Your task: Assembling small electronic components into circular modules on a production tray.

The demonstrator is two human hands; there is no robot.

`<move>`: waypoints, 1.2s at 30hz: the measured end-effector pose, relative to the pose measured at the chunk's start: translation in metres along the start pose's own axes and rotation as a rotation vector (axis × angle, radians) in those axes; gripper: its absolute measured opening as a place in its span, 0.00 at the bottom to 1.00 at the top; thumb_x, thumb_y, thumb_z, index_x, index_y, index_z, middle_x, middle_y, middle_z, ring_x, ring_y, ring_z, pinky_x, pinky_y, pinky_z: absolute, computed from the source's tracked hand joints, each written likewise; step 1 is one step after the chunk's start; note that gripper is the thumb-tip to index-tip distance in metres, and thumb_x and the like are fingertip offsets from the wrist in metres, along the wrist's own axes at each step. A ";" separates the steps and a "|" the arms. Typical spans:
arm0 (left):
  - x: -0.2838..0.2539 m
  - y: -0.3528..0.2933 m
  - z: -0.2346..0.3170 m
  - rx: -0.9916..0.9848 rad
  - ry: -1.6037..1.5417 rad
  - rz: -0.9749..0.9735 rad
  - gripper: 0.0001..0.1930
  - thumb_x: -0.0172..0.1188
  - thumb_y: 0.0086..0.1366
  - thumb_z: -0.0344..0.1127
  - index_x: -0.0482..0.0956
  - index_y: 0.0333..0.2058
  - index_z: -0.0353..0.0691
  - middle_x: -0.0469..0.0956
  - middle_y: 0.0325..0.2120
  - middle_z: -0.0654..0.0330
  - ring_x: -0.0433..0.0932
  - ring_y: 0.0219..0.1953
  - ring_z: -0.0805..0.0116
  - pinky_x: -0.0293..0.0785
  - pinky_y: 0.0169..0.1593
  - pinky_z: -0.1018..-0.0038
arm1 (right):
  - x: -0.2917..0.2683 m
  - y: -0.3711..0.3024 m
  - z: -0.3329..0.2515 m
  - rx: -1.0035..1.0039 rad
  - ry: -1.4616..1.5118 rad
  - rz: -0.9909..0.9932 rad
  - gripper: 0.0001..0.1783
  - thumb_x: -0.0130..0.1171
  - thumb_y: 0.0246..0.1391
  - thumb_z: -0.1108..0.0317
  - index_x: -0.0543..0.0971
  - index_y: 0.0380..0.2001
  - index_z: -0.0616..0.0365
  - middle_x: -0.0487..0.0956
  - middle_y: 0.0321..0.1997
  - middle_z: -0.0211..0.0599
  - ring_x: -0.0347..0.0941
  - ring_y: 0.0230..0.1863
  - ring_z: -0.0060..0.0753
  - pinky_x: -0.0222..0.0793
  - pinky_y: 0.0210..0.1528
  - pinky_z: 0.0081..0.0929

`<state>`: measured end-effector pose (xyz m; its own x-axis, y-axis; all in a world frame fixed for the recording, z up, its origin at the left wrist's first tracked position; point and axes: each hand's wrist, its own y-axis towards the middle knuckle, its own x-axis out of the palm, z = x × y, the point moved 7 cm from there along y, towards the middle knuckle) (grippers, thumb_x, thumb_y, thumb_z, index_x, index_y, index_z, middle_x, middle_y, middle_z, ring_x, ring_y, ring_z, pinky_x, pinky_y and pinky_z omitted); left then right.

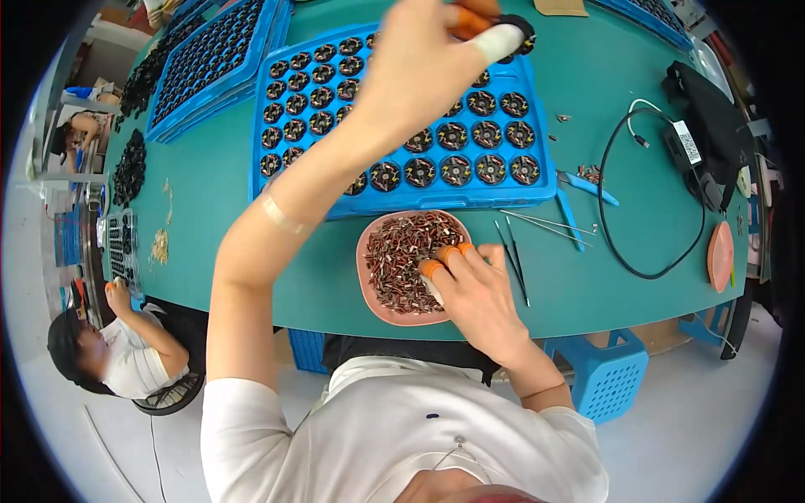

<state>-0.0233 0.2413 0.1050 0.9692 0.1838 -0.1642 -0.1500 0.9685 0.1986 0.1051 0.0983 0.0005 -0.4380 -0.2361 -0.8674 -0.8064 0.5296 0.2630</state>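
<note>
My left grip (432,59) pinches a black disc (521,32); my right grip (480,293) rests in a pink bowl (411,319), its closure I cannot tell.

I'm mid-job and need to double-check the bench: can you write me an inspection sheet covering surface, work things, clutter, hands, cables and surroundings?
Surface: green tabletop, small bits scattered in places.
Work things: blue tray with rows of round black parts; pink bowl of small red-and-silver pieces.
Clutter: tweezers and blue-handled pliers right of the bowl; heap of black pieces at left.
Left hand: pinching a round black part near the tray's far right corner.
Right hand: fingertips in the bowl; grip unclear.
Cables: black cable looped at right.
Surroundings: seated co-worker at left; blue stool at right.
</note>
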 end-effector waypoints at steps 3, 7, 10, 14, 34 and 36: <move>-0.036 -0.060 0.020 0.143 0.107 0.144 0.12 0.62 0.57 0.27 0.77 0.41 0.35 0.80 0.33 0.59 0.79 0.33 0.67 0.75 0.41 0.70 | -0.004 -0.001 0.001 0.037 0.126 0.120 0.13 0.64 0.42 0.68 0.79 0.35 0.52 0.75 0.38 0.30 0.70 0.33 0.29 0.57 0.43 0.31; -0.062 -0.136 -0.011 0.180 0.485 0.037 0.09 0.55 0.63 0.25 0.78 0.42 0.36 0.79 0.38 0.60 0.74 0.34 0.74 0.71 0.41 0.75 | -0.014 0.008 0.002 0.110 0.352 0.221 0.12 0.66 0.42 0.69 0.80 0.34 0.52 0.79 0.34 0.30 0.70 0.29 0.31 0.58 0.38 0.28; -0.064 -0.183 -0.049 -0.190 0.235 0.028 0.11 0.49 0.68 0.28 0.75 0.46 0.31 0.76 0.44 0.57 0.74 0.42 0.74 0.72 0.45 0.77 | -0.013 0.008 0.007 0.177 0.467 0.189 0.10 0.65 0.45 0.70 0.80 0.34 0.55 0.81 0.34 0.31 0.70 0.29 0.31 0.61 0.37 0.27; -0.042 -0.209 -0.073 -0.267 0.028 0.077 0.08 0.56 0.64 0.30 0.78 0.40 0.34 0.78 0.35 0.61 0.74 0.34 0.75 0.70 0.41 0.79 | -0.016 0.011 0.012 0.313 0.828 0.244 0.09 0.61 0.47 0.77 0.79 0.34 0.60 0.79 0.34 0.35 0.71 0.31 0.25 0.66 0.36 0.22; -0.025 -0.203 -0.069 -0.244 -0.417 0.137 0.08 0.60 0.61 0.25 0.77 0.40 0.31 0.79 0.35 0.60 0.77 0.38 0.74 0.74 0.43 0.77 | 0.008 0.016 0.009 0.576 1.409 0.305 0.10 0.59 0.46 0.79 0.77 0.36 0.66 0.72 0.43 0.38 0.69 0.37 0.24 0.64 0.30 0.16; -0.024 -0.202 -0.069 -0.243 -0.388 0.132 0.08 0.60 0.61 0.25 0.78 0.39 0.31 0.79 0.34 0.61 0.76 0.37 0.75 0.74 0.42 0.78 | 0.003 0.017 0.006 0.557 1.311 0.343 0.10 0.63 0.49 0.76 0.79 0.37 0.63 0.76 0.43 0.34 0.72 0.42 0.24 0.69 0.44 0.22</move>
<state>-0.0301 0.0524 0.0020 0.9333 0.2763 0.2294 -0.2732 0.9609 -0.0458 0.0927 0.1116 -0.0001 -0.8578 -0.4315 0.2794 -0.4696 0.8788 -0.0846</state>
